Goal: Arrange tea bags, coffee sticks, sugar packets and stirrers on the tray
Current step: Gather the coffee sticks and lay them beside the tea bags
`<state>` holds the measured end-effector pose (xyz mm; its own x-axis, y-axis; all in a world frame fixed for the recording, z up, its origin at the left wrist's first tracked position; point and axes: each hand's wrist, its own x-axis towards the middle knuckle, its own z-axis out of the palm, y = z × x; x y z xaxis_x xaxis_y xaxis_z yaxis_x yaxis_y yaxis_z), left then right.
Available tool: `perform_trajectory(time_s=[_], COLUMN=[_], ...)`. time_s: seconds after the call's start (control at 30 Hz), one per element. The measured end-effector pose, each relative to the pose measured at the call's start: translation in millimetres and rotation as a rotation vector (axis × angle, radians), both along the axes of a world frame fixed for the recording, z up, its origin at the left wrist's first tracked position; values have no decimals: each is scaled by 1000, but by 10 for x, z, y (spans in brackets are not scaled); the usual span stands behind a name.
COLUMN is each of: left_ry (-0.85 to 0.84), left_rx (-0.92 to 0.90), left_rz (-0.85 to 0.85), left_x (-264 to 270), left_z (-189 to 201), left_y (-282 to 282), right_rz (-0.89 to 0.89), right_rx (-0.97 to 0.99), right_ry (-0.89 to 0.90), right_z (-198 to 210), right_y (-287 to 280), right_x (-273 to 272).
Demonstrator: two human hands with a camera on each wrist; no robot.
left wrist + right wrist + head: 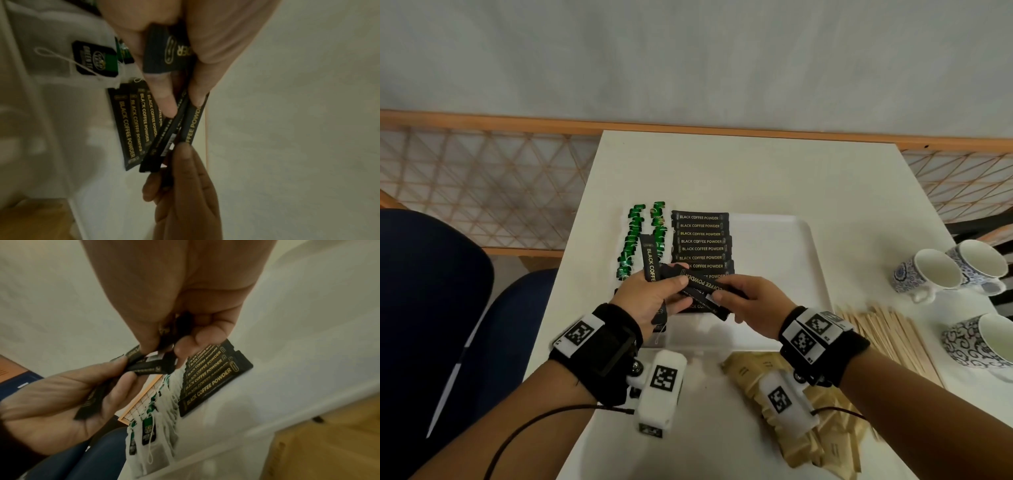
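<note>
Nearest the body, brown sugar packets are lying on the table, partly hidden under the right wrist, and wooden stirrers are spread just to their right; neither is on the tray.

Just beyond, above the tray's near half, a small bunch of black coffee sticks is being held between both hands. The left hand is curled round several sticks, one of them standing up past its knuckles. One stick is being pinched at its end by the right hand, thumb against fingertips, so the right hand is likely the one to place it.

The move seems to turn on this: the row of laid coffee sticks is lying directly beyond the hands, each stick's long axis running left to right, while the pinched stick is held slantwise. It would need turning level, then setting at the row's near end, which is hidden beneath the hands.

Left of the row, tea bags with green tags are lined up, touching it. Cups are standing well apart to the right, out of the way.
</note>
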<state>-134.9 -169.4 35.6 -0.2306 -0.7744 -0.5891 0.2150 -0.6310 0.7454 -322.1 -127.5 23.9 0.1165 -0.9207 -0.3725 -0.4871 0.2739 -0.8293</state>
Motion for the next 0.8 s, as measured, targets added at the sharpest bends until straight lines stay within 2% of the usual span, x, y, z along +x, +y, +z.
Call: perform_trajectory(time_s=[0.13, 0.23, 0.33, 0.47, 0.63, 0.73, 0.8], left_ry=[-54, -68, -110, -154, -170, -161, -155], left_rx=[-12, 3, 26, 35, 46, 60, 74], left_rz=[50, 69, -49, -173, -223, -213, -189], left_x=[34, 66, 73, 33, -46, -58, -41], left_z=[-53, -51, -35, -61, -104, -98, -92], left_y=[23, 23, 26, 38, 42, 30, 15], right_rz=[-64, -207, -384, -455, -372, -415, -436], right_rx=[-34, 10, 24, 75, 102, 58, 17], right_ry=[-93, -185, -424, -627, -646, -636, -550], right_z=[-26, -14, 13, 70, 45, 19, -31], right_y=[20, -4, -54, -149, -195, -226, -254], right_x=[-3, -20, -84, -57, 2, -16, -70])
